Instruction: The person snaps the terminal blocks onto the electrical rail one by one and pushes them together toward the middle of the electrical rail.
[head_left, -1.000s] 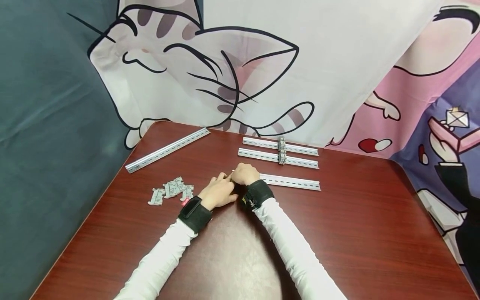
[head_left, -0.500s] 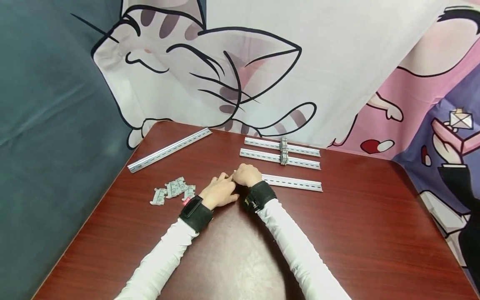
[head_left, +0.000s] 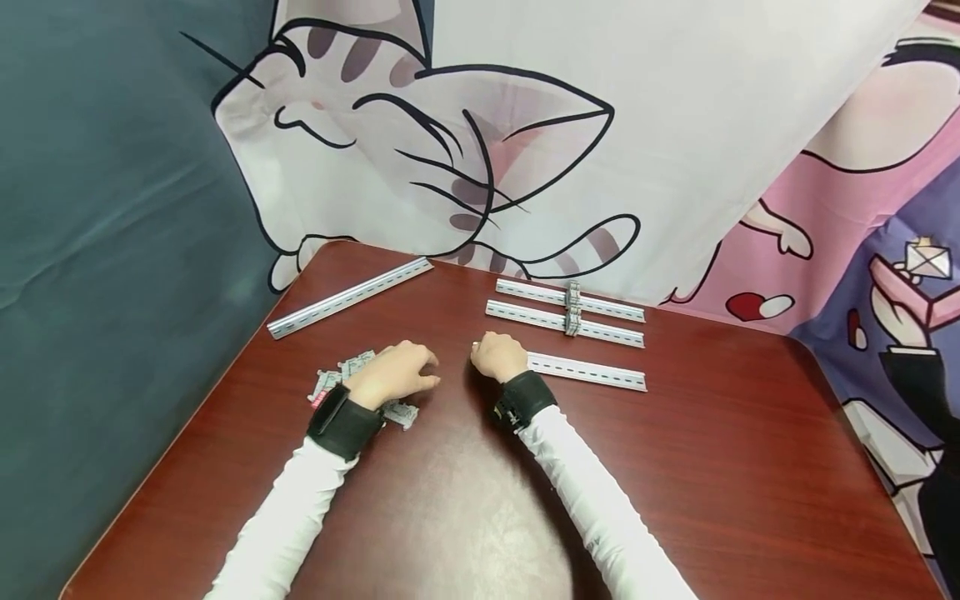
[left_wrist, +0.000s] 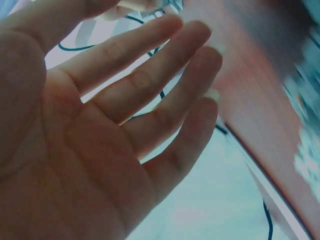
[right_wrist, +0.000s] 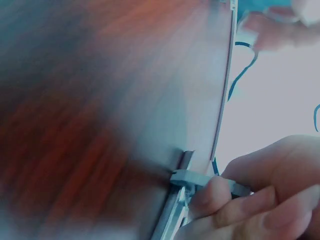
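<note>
My right hand [head_left: 500,357] pinches a thin grey terminal block [right_wrist: 192,178] between thumb and fingers. In the right wrist view that block lies across a slotted metal DIN rail [head_left: 588,372], near the rail's end. The rail's left part is hidden behind this hand in the head view. My left hand [head_left: 393,372] is off to the left, fingers loosely extended and nothing in its palm in the left wrist view. Below and behind it lie several loose terminal blocks [head_left: 356,363], partly covered by the hand and wrist; one terminal block [head_left: 401,414] shows below the hand.
Farther back, two parallel rails [head_left: 517,309] each carry grey terminal blocks [head_left: 573,321] near their middle. Another rail [head_left: 348,297] lies slanted at the back left. A cartoon-printed cloth [head_left: 675,150] hangs behind the brown table [head_left: 750,467].
My left hand has left the right hand's side and moved left over the loose terminal blocks. The right hand stays at the rail's end. The head view has shifted slightly.
</note>
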